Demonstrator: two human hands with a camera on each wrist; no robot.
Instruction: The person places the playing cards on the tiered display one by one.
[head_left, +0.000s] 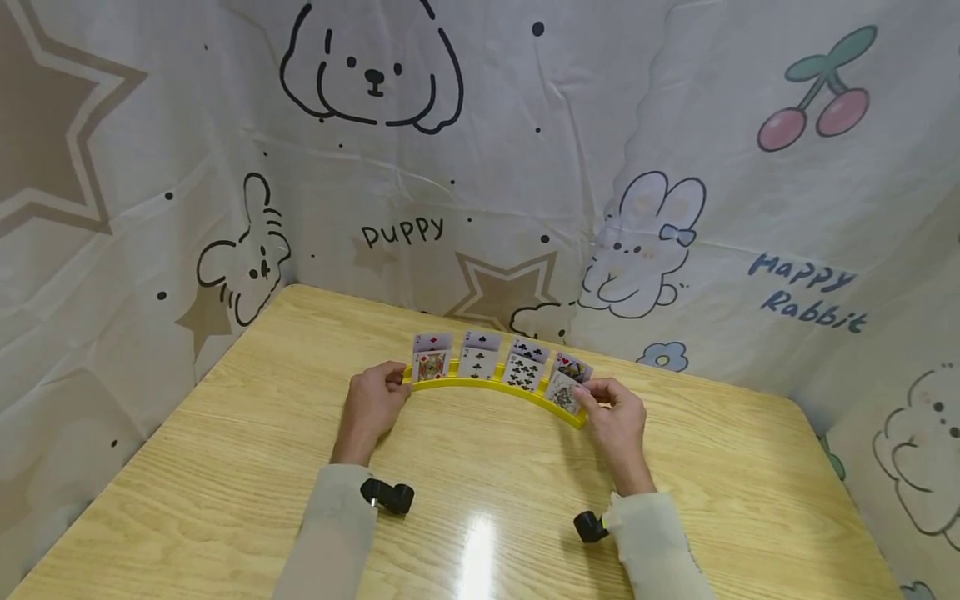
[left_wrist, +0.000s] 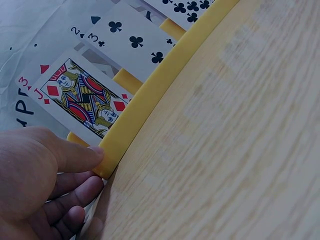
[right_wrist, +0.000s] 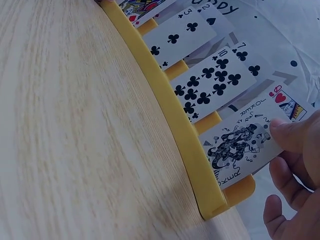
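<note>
A curved yellow card holder (head_left: 468, 382) stands on the table, with playing cards upright in two rows. My left hand (head_left: 375, 404) pinches its left end, thumb on the front face in the left wrist view. At the right end, my right hand (head_left: 619, 421) pinches the upper edge of a joker card (right_wrist: 240, 142) between thumb and fingers. The joker's lower edge sits at the holder, in front of a queen of hearts (right_wrist: 295, 106). Leftward in the front row are a ten of clubs (right_wrist: 215, 82), a three of clubs (right_wrist: 180, 37) and a jack of diamonds (left_wrist: 82, 97).
Behind the front row stand a seven of clubs (right_wrist: 247, 59), a two of spades (head_left: 482, 338) and a three of diamonds (head_left: 432, 340). The wooden table (head_left: 465, 467) meets a printed cloth (head_left: 510, 183) at its back and sides.
</note>
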